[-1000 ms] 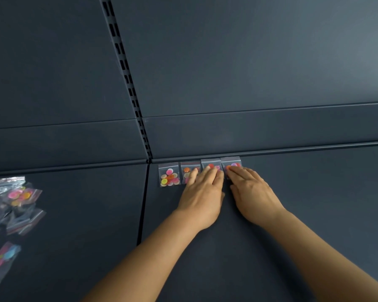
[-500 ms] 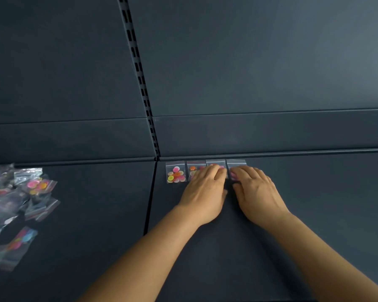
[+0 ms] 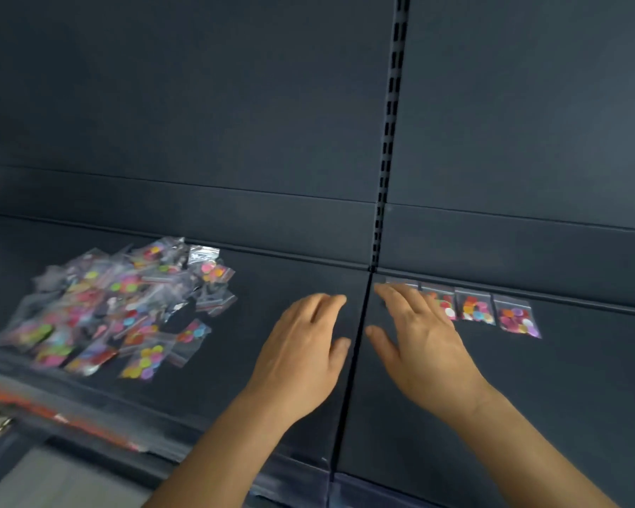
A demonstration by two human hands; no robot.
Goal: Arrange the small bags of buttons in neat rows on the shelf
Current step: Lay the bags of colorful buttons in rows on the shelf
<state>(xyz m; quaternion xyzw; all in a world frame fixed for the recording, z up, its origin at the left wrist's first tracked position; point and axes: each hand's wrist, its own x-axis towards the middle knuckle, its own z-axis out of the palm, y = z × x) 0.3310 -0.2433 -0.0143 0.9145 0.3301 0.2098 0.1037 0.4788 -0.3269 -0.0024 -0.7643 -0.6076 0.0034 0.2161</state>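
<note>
Dark shelf [image 3: 583,379]: 4 bags [image 3: 473,306] tight along the far edge keep my row straight; left hand [image 3: 301,357] and right hand [image 3: 418,346] hover, fingers loosely spread, holding nothing, loose pile [image 3: 118,306] left.

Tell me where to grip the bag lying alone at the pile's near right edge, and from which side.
Pinch the lone bag by its clear right end from above, coming in from the bare shelf side. It lies flat, buttons bunched at one end, and the left hand is nearest.

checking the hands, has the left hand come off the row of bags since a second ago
Yes. The left hand has crossed left over the shelf seam, away from the row of bags.
</note>
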